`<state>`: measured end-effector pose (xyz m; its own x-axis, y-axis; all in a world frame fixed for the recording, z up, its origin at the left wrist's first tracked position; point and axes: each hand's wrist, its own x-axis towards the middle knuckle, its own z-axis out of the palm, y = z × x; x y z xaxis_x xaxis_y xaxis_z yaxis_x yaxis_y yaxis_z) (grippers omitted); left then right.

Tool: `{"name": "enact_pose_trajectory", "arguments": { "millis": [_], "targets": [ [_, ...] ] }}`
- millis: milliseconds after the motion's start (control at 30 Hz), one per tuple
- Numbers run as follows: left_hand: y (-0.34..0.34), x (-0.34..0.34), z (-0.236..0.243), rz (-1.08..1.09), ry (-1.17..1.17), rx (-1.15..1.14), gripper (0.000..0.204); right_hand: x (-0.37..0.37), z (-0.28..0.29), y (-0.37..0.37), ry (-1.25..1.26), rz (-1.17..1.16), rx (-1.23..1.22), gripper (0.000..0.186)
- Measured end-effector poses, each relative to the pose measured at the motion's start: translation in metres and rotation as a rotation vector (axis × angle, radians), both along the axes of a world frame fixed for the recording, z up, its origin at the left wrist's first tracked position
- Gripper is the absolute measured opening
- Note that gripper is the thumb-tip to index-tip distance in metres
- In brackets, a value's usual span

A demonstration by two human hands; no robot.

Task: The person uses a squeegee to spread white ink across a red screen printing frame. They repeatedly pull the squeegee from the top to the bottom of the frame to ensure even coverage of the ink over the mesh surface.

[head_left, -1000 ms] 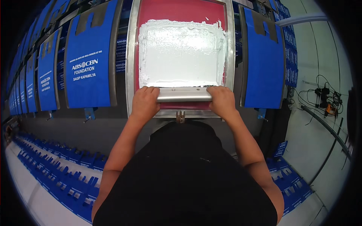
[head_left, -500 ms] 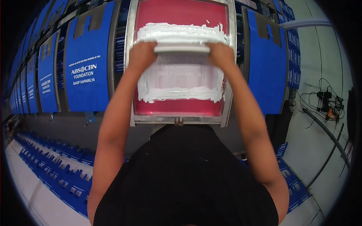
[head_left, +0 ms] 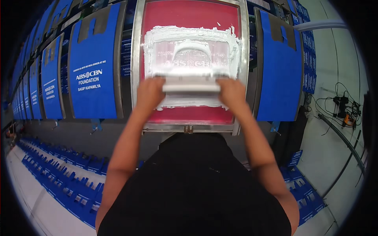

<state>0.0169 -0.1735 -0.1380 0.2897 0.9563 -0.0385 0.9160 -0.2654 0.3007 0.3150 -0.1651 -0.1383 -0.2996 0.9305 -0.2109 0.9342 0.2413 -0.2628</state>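
As each hand (head_left: pixel 151 93) (head_left: pixel 232 94) grips, the squeegee (head_left: pixel 191 85) lies between.

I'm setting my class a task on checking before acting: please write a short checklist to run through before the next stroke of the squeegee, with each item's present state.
1. Left hand gripping the left end of the squeegee: ok.
2. Right hand gripping its right end: ok.
3. Squeegee lying crosswise within the metal frame: ok.
4. White ink kept inside the frame, with red mesh showing above and below it: ok.
5. White ink spread evenly: not ok; thick ridges edge the thinner middle, which has a curved streak.
6. Squeegee's lower edge pressed evenly on the mesh: cannot tell; it is blurred.
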Motion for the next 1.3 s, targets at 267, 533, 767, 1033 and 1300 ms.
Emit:
{"name": "enact_pose_trajectory", "arguments": {
  "millis": [267,533,767,1033,1300],
  "targets": [
    [0.085,-0.009,0.038,0.017,0.104,0.001,0.028,-0.004,0.044,0.089,-0.105,0.054,-0.025,0.041],
    [-0.029,-0.006,-0.012,-0.026,-0.052,0.051,0.041,-0.001,0.003,-0.033,0.04,0.033,0.093,0.02],
    [0.14,-0.001,0.04,0.011,0.118,-0.036,0.033,-0.009,0.04,0.13,-0.158,0.062,0.013,0.032],
    [-0.068,-0.011,0.005,-0.102,-0.184,0.134,0.028,-0.004,0.02,-0.069,0.074,0.026,0.013,0.037],
    [0.144,-0.008,0.034,-0.045,0.076,0.061,0.025,-0.005,0.025,0.141,-0.1,0.063,0.196,0.034]
  ]
}}
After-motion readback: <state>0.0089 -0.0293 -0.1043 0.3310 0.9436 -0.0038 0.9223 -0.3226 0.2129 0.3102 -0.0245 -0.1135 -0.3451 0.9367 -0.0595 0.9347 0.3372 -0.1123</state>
